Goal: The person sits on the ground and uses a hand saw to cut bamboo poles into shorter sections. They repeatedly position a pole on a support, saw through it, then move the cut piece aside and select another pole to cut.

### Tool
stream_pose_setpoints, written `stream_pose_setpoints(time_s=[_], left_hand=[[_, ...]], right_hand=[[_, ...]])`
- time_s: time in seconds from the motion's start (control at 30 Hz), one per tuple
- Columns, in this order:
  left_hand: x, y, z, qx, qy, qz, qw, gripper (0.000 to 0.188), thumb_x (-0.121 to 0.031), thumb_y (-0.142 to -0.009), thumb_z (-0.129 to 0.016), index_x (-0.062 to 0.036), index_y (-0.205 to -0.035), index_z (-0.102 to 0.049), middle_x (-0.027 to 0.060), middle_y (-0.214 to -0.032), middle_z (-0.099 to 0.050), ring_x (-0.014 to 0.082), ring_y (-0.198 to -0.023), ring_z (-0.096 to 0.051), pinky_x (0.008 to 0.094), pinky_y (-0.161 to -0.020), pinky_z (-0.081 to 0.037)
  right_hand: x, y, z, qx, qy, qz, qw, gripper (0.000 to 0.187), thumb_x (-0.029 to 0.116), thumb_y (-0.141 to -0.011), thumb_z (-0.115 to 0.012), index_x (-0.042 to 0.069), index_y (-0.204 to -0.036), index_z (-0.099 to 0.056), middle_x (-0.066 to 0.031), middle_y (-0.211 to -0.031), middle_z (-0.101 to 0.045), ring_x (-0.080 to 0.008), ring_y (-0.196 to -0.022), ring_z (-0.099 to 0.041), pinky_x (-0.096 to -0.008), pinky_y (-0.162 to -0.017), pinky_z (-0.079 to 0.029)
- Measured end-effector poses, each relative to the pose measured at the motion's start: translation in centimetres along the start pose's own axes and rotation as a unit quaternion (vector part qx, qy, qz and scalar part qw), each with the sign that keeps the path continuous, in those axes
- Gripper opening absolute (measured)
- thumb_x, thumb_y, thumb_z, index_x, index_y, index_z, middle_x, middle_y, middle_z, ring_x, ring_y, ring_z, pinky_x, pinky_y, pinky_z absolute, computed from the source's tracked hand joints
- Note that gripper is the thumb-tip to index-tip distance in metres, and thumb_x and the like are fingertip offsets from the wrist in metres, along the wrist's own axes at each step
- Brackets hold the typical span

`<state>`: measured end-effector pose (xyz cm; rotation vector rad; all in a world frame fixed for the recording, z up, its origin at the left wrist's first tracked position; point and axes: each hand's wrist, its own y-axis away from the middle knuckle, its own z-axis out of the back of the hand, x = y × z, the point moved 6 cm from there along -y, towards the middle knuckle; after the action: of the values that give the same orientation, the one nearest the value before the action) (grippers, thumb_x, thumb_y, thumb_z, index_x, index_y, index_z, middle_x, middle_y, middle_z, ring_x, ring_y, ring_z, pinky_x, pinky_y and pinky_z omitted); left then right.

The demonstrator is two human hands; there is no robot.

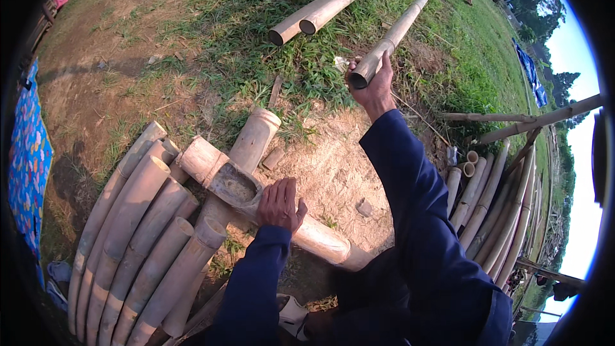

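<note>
Sunlit grass [464,57] — bare earth [122,9]; trees [526,1], bright sky [578,45].

Bright daylight fills my outdoor view. The sky [580,32], from two to four o'clock, glares nearly white low down, with a blue fringe at the rim. Pale wood shavings [339,154] near the centre catch warm light; a long, soft shadow crosses the bare ground [122,6] at ten. My dark sleeves [413,166] lose detail toward six. My hands [279,206] look sharp, distant trees [537,5] softer. Fisheye distortion bows the bamboo poles [131,230] at eight; black corners surround the view.
</note>
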<state>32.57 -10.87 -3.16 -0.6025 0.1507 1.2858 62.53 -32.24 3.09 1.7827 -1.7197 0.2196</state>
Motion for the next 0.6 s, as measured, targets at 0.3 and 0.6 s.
stream_pose_setpoints(time_s=[0.3, 0.6], left_hand=[[-0.5, -0.2, -0.6, -0.002, 0.029, 0.008, 1.0, 0.052, -0.026, -0.083, -0.068, -0.0035, -0.129, -0.059, 0.0171, -0.122, -0.066, 0.0343, -0.117, -0.059, 0.0488, -0.109, -0.042], [-6.3, -2.5, 0.6, 0.279, 0.454, 0.16, 0.831, 0.068, -0.056, -0.095, -0.068, -0.002, -0.137, -0.064, 0.021, -0.131, -0.067, 0.0317, -0.117, -0.066, 0.0442, -0.099, -0.051]], right_hand=[[10.3, 13.9, 11.1, -0.128, 0.186, 0.014, 0.974, 0.031, 0.01, -0.091, -0.072, 0.003, -0.112, -0.049, -0.0091, -0.08, -0.058, -0.019, -0.063, -0.061, -0.0325, -0.052, -0.056], [-6.0, 34.3, 13.3, -0.135, 0.196, -0.063, 0.969, 0.013, 0.007, -0.087, -0.069, -0.003, -0.093, -0.062, -0.0114, -0.077, -0.063, -0.023, -0.065, -0.066, -0.0362, -0.061, -0.057]])
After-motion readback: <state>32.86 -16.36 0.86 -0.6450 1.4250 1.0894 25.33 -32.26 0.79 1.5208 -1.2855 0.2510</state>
